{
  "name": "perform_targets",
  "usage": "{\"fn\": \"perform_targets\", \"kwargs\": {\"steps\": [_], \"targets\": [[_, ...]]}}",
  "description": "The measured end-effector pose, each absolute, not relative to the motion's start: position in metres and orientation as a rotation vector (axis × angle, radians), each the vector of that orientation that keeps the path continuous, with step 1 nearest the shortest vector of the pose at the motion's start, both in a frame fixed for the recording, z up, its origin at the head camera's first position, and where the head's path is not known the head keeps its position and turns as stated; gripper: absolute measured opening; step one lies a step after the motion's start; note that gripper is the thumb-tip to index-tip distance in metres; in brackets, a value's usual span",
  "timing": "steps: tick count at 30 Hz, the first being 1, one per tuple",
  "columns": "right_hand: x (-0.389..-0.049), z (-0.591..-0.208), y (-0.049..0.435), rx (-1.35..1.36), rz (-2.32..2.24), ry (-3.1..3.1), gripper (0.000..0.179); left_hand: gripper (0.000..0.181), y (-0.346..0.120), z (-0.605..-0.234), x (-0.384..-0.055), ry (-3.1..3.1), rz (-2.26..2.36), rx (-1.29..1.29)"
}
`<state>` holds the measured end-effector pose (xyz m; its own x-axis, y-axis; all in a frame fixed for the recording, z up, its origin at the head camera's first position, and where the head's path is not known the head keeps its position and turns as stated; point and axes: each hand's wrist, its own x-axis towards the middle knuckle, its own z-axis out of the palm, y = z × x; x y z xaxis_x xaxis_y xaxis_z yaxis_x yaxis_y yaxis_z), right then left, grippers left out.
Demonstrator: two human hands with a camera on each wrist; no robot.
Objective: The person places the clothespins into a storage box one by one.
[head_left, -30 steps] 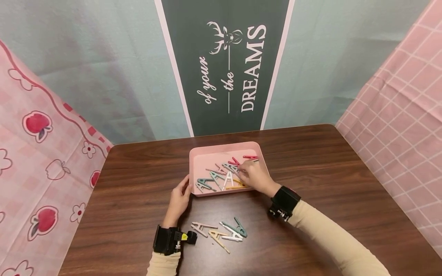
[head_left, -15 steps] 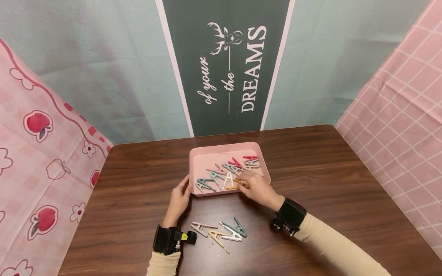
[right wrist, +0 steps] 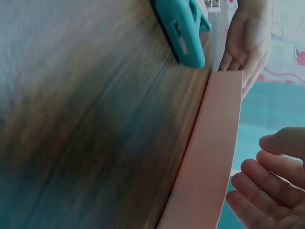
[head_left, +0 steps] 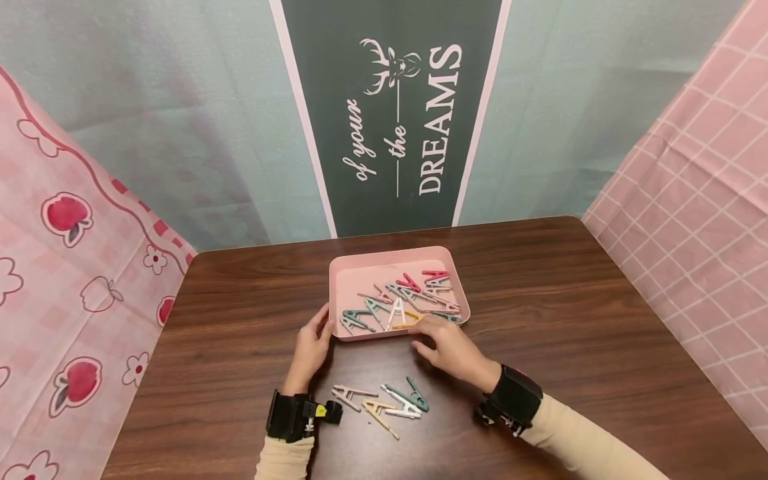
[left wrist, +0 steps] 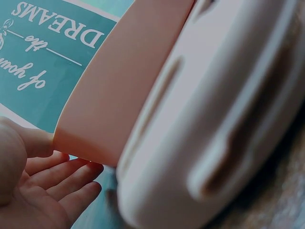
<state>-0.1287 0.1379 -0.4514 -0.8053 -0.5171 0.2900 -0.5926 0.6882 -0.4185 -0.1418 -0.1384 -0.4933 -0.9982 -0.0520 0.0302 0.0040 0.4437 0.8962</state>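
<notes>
A shallow pink tray (head_left: 354,277) holds many-coloured plastic clothespins, among them a white clothespin (head_left: 397,309), a red clothespin (head_left: 410,283) and a yellow clothespin (head_left: 409,326) near the front wall. My left hand (head_left: 313,343) rests at the tray's front left corner. In the left wrist view the thumb touches the corner and the other fingers extend loosely beside it. Over the front rim, right of the middle, is my right hand (head_left: 453,347), its fingertips overlapping the yellow clothespin's end. Loosely bent and spread, its fingers (right wrist: 259,191) hold nothing in the right wrist view.
On the brown table (head_left: 240,320) in front of the tray lie a pale pink clothespin (head_left: 347,390), a pale yellow clothespin (head_left: 378,415), a white clothespin (head_left: 405,414) and a green clothespin (head_left: 422,402). Behind the table hangs a printed curtain (head_left: 240,133).
My right hand has drawn back from inside the tray's right part to its front rim, uncovering clothespins at the right end. My left hand stays at the corner.
</notes>
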Motion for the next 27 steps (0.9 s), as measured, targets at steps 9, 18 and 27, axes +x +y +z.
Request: {"fn": "perform_targets", "kwargs": {"steps": [9, 18, 27], "targets": [[-0.114, -0.461, 0.137, 1.002, 0.849, -2.738, 0.016, 0.044, -0.139, -0.494, -0.142, -2.619, -1.636, 0.045], [-0.096, -0.469, 0.132, 1.102, 0.874, -2.732, 0.012, 0.044, -0.138, -0.494, -0.142, -2.625, -1.631, 0.051], [-0.082, -0.473, 0.130, 1.202, 0.828, -2.763, 0.013, 0.044, -0.138, -0.494, -0.143, -2.626, -1.641, 0.067]]}}
